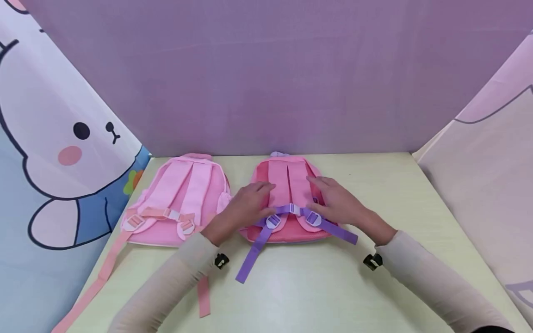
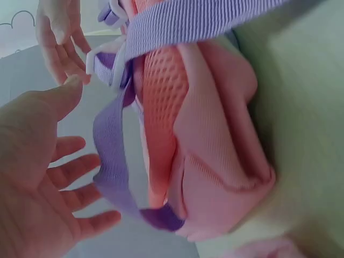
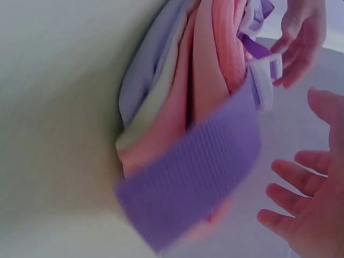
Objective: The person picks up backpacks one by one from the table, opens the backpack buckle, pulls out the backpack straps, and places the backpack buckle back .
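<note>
A small pink backpack (image 1: 287, 185) with purple straps lies with its shoulder straps facing up, its top toward the purple backdrop. My left hand (image 1: 248, 203) hovers at its left side, fingers spread and nothing in them. On the other side my right hand (image 1: 339, 201) does the same, palm turned toward the bag. A purple webbing strap (image 2: 111, 145) loops close by the left fingertips in the left wrist view. In the right wrist view a loose purple strap end (image 3: 193, 172) hangs beside the bag, apart from the right fingers. White buckles (image 1: 313, 218) sit between both hands.
A second, lighter pink backpack (image 1: 179, 194) lies to the left, straps up, partly behind my left forearm. Its long salmon strap (image 1: 96, 286) runs over the table's left edge. The pale table (image 1: 374, 180) meets a purple backdrop (image 1: 283, 83); printed cloths hang at both sides.
</note>
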A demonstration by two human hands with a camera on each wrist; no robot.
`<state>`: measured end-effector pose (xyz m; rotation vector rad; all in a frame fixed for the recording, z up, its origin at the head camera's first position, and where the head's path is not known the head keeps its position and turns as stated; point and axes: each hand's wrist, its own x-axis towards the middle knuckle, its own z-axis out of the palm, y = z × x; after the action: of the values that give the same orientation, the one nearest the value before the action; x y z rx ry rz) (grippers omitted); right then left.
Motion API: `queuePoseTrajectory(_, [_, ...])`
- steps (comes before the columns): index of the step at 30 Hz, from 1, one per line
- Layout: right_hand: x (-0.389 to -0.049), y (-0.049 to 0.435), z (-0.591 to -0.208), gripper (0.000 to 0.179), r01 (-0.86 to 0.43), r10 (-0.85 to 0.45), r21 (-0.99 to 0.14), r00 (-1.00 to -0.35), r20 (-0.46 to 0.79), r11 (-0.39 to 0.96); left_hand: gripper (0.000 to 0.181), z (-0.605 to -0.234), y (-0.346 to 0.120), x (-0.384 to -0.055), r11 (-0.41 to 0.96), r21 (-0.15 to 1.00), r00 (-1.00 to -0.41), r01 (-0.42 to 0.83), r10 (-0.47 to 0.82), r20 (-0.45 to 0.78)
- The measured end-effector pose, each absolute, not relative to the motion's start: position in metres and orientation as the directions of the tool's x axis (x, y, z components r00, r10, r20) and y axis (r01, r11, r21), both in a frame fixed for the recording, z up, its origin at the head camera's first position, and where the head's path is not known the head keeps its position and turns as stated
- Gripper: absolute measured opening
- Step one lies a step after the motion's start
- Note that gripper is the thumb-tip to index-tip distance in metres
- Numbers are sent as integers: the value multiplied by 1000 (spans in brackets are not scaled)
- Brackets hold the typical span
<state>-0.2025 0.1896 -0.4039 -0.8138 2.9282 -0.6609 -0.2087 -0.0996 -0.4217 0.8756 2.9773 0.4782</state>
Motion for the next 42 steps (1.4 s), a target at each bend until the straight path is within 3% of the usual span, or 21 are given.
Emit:
queuePoseTrajectory(5, [-202, 181, -416, 57, -513, -511, -415, -851, 125, 752, 66, -428, -88, -206, 748, 339, -816, 570, 563, 129])
queuePoseTrajectory(11, [-199, 171, -430, 47, -519, -514, -450, -845, 144, 727, 58, -435, -76, -201, 716, 393, -805, 577, 581, 123])
queuePoseTrajectory(17, [-197, 162, -437, 36, -492, -497, -475, -859, 126, 730, 53, -439, -68, -200, 702, 361, -782, 615, 600, 166])
queuePoseTrajectory(29, [-201, 156, -452, 26, -576, -537, -392, -816, 216, 717, 36, -444, -61, -201, 699, 304, -761, 648, 615, 208])
queuePoseTrajectory(42, [-202, 157, -452, 22, -580, -531, -427, -813, 240, 694, 33, -447, -64, -202, 696, 314, -763, 645, 601, 237])
